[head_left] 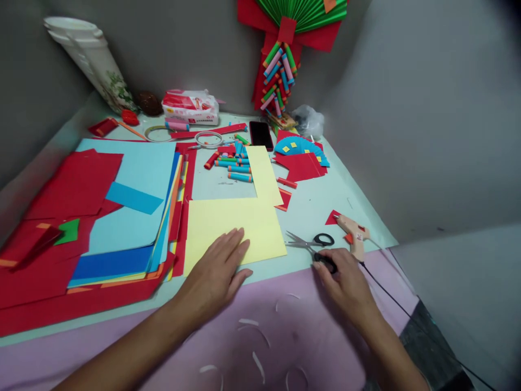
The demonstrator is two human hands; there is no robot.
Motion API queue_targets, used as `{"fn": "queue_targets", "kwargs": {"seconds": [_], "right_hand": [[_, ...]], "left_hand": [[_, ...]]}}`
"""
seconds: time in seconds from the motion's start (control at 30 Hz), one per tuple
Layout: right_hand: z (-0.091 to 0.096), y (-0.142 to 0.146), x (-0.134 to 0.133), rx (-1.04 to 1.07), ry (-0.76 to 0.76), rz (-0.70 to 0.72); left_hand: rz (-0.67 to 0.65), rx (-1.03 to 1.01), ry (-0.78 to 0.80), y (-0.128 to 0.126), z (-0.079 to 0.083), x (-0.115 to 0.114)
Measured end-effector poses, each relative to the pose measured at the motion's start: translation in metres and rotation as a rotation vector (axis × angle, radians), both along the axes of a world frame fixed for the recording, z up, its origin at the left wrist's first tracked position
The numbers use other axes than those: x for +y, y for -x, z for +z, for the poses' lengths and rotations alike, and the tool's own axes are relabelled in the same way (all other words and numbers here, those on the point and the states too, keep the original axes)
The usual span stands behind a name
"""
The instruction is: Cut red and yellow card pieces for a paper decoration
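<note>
My left hand (222, 266) lies flat with its fingers stretched out on a pale yellow paper sheet (240, 222) near the table's front edge. To the right, my right hand (345, 279) has its thumb and fingers curled at the lower black handle of the scissors (303, 243). The scissors rest on the table with their blades parted, tips toward the yellow sheet. A narrower yellow strip (262, 174) extends behind the sheet, partly over small blue paper rolls (239, 169). Just beyond my right hand sits a beige glue gun (357, 233) beside a red paper scrap (331, 218).
Stacked coloured paper (134, 217) and red sheets (69, 187) cover the left side. Behind are a phone (261, 135), a tissue pack (190, 107), tape rolls and a blue paper fan (299, 145). A green and red decoration (287, 32) stands against the wall. The glue gun's cord (391, 296) trails off right.
</note>
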State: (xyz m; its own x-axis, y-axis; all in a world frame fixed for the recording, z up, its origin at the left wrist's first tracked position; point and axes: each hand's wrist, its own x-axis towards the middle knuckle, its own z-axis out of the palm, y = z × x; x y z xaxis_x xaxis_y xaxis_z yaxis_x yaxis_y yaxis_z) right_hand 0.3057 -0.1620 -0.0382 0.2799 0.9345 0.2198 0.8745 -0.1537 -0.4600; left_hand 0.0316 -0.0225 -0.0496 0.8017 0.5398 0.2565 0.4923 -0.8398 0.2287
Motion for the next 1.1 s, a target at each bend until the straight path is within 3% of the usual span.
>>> {"fn": "queue_targets", "kwargs": {"seconds": [0.7,1.1], "right_hand": [[0.01,-0.009,0.01,0.088,0.153,0.022],[0.015,-0.017,0.01,0.094,0.15,0.21]], "left_hand": [[0.018,-0.04,0.036,0.002,-0.003,-0.001],[0.012,0.025,0.02,0.0,-0.002,0.0]]}}
